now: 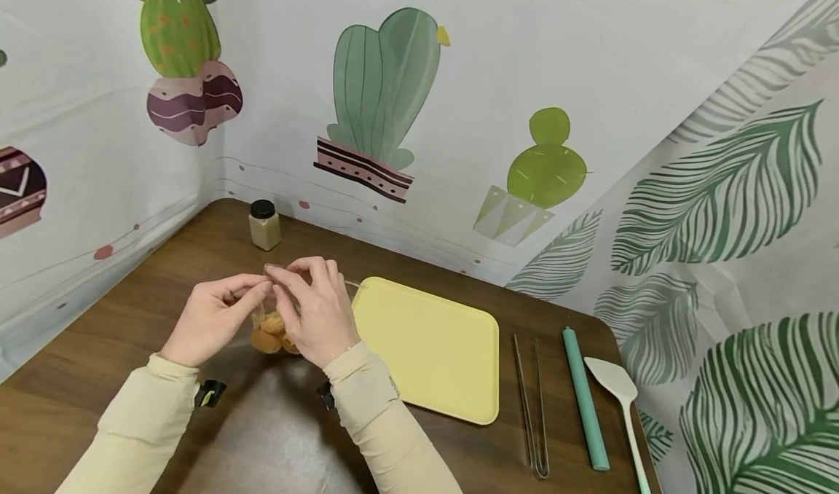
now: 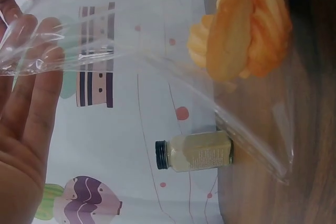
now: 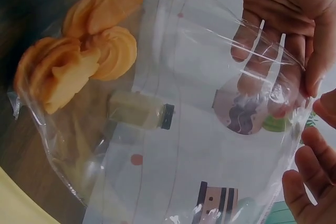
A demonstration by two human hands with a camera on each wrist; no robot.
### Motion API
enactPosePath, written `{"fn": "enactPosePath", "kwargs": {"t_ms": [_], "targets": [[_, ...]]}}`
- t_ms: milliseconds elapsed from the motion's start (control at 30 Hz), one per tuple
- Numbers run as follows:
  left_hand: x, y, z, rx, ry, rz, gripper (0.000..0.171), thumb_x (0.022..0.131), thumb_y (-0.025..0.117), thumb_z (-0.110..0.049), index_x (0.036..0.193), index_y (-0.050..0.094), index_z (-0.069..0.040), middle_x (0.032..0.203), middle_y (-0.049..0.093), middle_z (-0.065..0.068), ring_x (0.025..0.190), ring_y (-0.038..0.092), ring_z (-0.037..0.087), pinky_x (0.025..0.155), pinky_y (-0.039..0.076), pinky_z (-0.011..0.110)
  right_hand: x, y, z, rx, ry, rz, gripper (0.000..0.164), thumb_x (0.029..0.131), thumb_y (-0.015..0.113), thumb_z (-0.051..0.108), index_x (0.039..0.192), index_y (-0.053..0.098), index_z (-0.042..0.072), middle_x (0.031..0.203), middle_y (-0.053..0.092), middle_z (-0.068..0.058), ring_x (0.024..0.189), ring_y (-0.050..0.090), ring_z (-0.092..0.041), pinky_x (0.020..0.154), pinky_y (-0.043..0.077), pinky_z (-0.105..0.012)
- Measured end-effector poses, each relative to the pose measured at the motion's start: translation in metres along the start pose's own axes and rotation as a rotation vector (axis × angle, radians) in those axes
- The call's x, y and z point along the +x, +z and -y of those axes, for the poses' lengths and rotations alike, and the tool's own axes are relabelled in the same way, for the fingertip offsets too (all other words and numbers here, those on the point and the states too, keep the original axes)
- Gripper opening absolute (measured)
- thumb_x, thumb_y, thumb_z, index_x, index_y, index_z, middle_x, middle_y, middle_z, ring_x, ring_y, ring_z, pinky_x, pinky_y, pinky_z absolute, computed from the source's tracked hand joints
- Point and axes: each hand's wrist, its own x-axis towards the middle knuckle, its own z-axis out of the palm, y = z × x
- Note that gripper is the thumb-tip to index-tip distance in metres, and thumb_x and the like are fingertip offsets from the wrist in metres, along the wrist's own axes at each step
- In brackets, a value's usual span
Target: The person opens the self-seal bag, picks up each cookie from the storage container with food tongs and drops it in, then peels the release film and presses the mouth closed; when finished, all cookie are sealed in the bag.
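A clear plastic bag (image 2: 142,61) with several golden, ridged cookies (image 3: 113,51) in its bottom hangs over the table. My left hand (image 1: 216,317) pinches the bag's upper edge between thumb and fingers. The left wrist view shows the left hand's fingers (image 2: 37,87) against the film. Close beside it, my right hand (image 1: 319,312) grips the same edge, fingertips nearly meeting the left ones. In the head view the right hand covers part of the cookies and most of the bag. The right wrist view shows the see-through film stretched up to both hands.
Behind the hands stands a small jar (image 1: 264,226) with a black lid. To the right lie a yellow tray (image 1: 432,348), metal tongs (image 1: 539,406), a teal rod (image 1: 585,399) and a white spatula (image 1: 612,379). A printed cloth (image 1: 472,64) hangs along the table's back edge.
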Motion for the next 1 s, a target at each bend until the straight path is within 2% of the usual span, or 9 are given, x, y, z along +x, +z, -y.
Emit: {"fn": "enactPosePath", "kwargs": {"t_ms": [333,500,600,1000], "targets": [[-0.0006,0.0015,-0.0005,0.009,0.028,0.036,0.015,0.095,0.063,-0.008,0.106,0.073,-0.004,0.085,0.073,0.004,0.069,0.065,0.014,0.06,0.049,0.02,0.0024,-0.0004,0.001,-0.014,0.037,0.024,0.023,0.099,0.056,0.026,0.118,0.069,0.019,0.108,0.056,0.0,0.094,0.049,-0.016,0.083,0.039,-0.025],[-0.0005,0.0025,-0.0009,0.012,0.045,0.031,0.015,0.095,0.063,-0.005,0.107,0.072,-0.004,0.082,0.072,-0.005,0.067,0.064,0.014,0.06,0.048,0.019,0.0041,-0.0012,0.0011,-0.022,0.052,0.038,0.022,0.1,0.056,0.028,0.114,0.071,0.02,0.106,0.057,0.001,0.093,0.049,-0.016,0.079,0.039,-0.025],[-0.0009,0.0023,-0.0004,0.008,0.051,0.033,0.015,0.094,0.063,-0.004,0.107,0.072,-0.004,0.08,0.071,-0.01,0.067,0.064,0.014,0.06,0.048,0.019,0.0048,-0.0012,0.0006,-0.018,0.056,0.032,0.019,0.098,0.058,0.029,0.108,0.072,0.021,0.104,0.057,0.002,0.092,0.049,-0.015,0.077,0.039,-0.024],[-0.0013,0.0009,-0.0002,0.013,0.064,0.047,0.016,0.093,0.063,-0.002,0.108,0.071,-0.004,0.079,0.07,-0.009,0.067,0.063,0.012,0.06,0.047,0.019,0.0078,-0.0007,0.001,-0.007,0.066,0.001,0.013,0.096,0.063,0.028,0.1,0.072,0.02,0.098,0.057,0.004,0.089,0.049,-0.013,0.078,0.041,-0.024]]}}
